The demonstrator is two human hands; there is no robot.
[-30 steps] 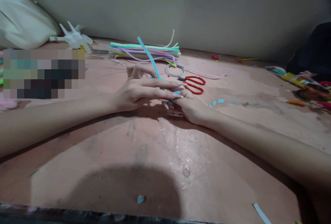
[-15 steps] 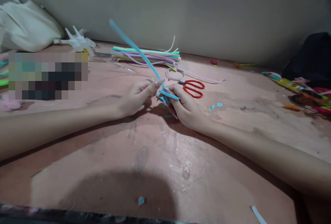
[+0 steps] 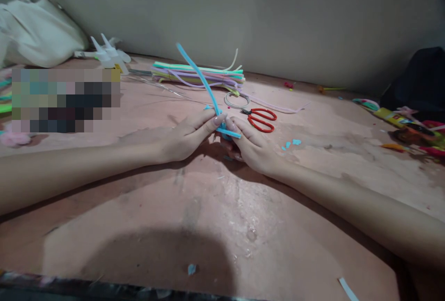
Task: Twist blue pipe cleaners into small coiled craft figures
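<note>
A blue pipe cleaner rises up and to the left from between my hands, its free end slightly bent. My left hand pinches it near its lower part with thumb and fingers. Close against it, my right hand is closed on the same blue pipe cleaner, where a short piece sticks out to the right across the thumb. Some of the blue work is hidden under the fingers. Scissors with red handles lie just beyond my right hand, near a ring-shaped roll.
Behind my hands lies a bundle of pastel pipe cleaners. White nozzle bottles and a white bag stand at the back left. Blue scraps dot the table. A dark bag and coloured craft bits sit at the right.
My hands have come closer together. The long blue end has swung rightward and shows shorter and more curved above my fingers. The scissors and bundle stay in place.
</note>
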